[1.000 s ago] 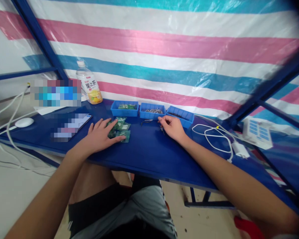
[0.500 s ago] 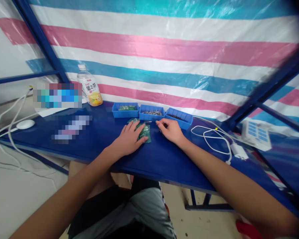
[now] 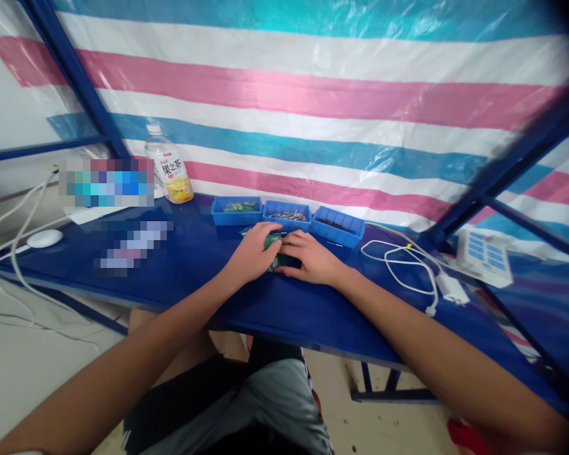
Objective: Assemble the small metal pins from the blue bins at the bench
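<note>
On the left, white cables (image 3: 21, 234) are trailing past a white oval object (image 3: 45, 238) on the blue bench (image 3: 313, 316). A bottle (image 3: 173, 174) with yellow on its label is standing farther back, while a striped plastic sheet (image 3: 284, 95) is hanging behind. On the right, a white charger (image 3: 452, 289) is lying near a white block with blue squares (image 3: 483, 256).

The left hand (image 3: 252, 253) is reaching over green packets (image 3: 272, 239), its thumb parting from its fingers. The right hand (image 3: 313, 259) is curving in opposite, fingers bent and thumb apart; whether either is pinching a packet, one cannot tell. The packets are lying on the bench between the hands, partly covered.

Behind them, three blue bins are forming a row: the left bin (image 3: 237, 218) is holding green pieces, the middle bin (image 3: 294, 223) silvery metal pieces, the right bin (image 3: 336, 236) dark ones. A thin metal piece (image 3: 334, 244) is lying just before the right bin.
</note>
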The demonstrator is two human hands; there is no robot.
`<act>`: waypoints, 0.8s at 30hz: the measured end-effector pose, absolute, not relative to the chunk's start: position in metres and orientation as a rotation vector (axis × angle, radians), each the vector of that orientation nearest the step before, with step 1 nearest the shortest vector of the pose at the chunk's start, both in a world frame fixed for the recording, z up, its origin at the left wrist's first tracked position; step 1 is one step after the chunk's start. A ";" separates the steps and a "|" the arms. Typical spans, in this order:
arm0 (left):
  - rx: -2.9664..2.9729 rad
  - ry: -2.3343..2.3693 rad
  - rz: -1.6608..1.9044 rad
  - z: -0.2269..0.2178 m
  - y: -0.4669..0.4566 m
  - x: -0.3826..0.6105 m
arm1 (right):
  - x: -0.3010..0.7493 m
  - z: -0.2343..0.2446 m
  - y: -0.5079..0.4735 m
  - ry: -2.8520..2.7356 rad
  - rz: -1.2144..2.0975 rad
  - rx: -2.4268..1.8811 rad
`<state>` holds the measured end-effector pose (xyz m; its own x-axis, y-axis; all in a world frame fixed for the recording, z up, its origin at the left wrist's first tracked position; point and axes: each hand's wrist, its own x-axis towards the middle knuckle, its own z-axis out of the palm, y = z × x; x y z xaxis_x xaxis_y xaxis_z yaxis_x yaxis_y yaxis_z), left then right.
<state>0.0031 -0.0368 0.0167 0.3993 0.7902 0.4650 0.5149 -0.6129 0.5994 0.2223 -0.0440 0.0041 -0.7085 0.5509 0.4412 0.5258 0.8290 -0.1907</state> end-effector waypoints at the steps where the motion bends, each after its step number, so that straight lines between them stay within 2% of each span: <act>1: 2.333 1.112 1.064 0.021 -0.035 0.006 | 0.223 0.005 -0.044 -2.529 0.048 -0.794; 7: 2.428 0.896 1.170 0.049 -0.019 0.026 | 0.225 0.007 -0.046 -2.564 -0.083 -0.770; 12: 2.269 0.783 1.149 0.050 -0.014 0.030 | 0.230 0.009 -0.046 -2.467 -0.042 -0.871; 19: 2.146 0.816 1.125 0.028 -0.011 0.020 | 0.235 0.002 -0.036 -1.722 0.557 -1.121; 24: 2.053 0.810 1.157 0.019 -0.002 0.019 | 0.229 -0.001 -0.035 -1.605 0.811 -1.028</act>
